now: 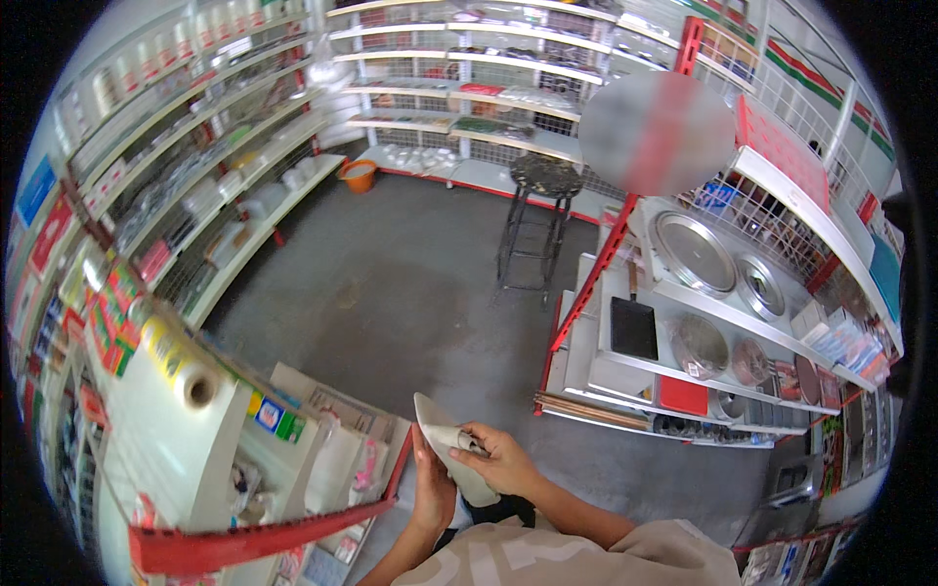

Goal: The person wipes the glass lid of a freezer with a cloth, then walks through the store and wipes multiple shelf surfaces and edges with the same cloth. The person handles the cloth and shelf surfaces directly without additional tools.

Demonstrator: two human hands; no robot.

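A light grey-beige folded sheet, perhaps cloth or paper, (448, 447) is held close in front of my body, at the bottom middle of the head view. My left hand (432, 480) lies flat against its left side, fingers pointing up. My right hand (502, 458) grips a rolled or crumpled upper part of it between thumb and fingers. The sheet's narrow tip stands up above both hands, and its lower end hangs towards my beige shirt (571, 557). Part of the left fingers is hidden behind the sheet.
A shelf end with a red edge (264, 538) and a plastic-film roll (179, 366) is close at left. Round metal trays (695, 253) and a black square pan (634, 327) sit on shelves at right. A black stool (538, 220) and an orange bucket (357, 176) stand farther off.
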